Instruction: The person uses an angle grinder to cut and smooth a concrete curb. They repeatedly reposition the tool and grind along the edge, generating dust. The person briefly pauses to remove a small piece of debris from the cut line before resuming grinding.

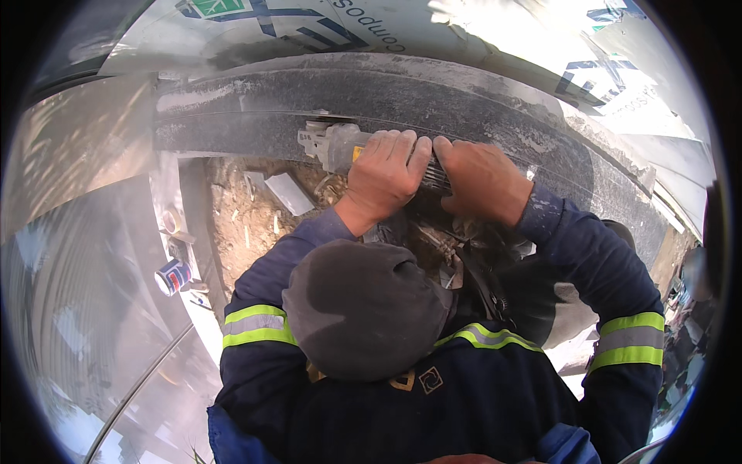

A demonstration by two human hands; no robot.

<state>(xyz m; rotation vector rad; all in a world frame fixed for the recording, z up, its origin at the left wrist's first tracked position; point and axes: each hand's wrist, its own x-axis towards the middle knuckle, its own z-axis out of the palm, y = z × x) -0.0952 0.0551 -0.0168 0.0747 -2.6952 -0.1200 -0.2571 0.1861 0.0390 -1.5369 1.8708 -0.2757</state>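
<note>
A co-worker in a dark cap [363, 309] and navy jacket [479, 394] with reflective bands is bent over below me. The co-worker's left hand [382, 174] grips a dusty power tool [332, 147] with a grey head and yellow label. Their right hand [479, 178] is closed round its dark rear body. The tool is over a long, dark, dust-streaked slab [224, 104]. My left hand and my right hand are not identifiable; a sliver of skin at the bottom edge cannot be attributed.
Pale printed sheets [502, 35] lie beyond the slab. Rubble [243, 209] with an offcut [288, 194] is below it. A tin [172, 276] and a tape roll [173, 220] sit on a white ledge, left. Grey sheet panels [93, 294] fill the left side.
</note>
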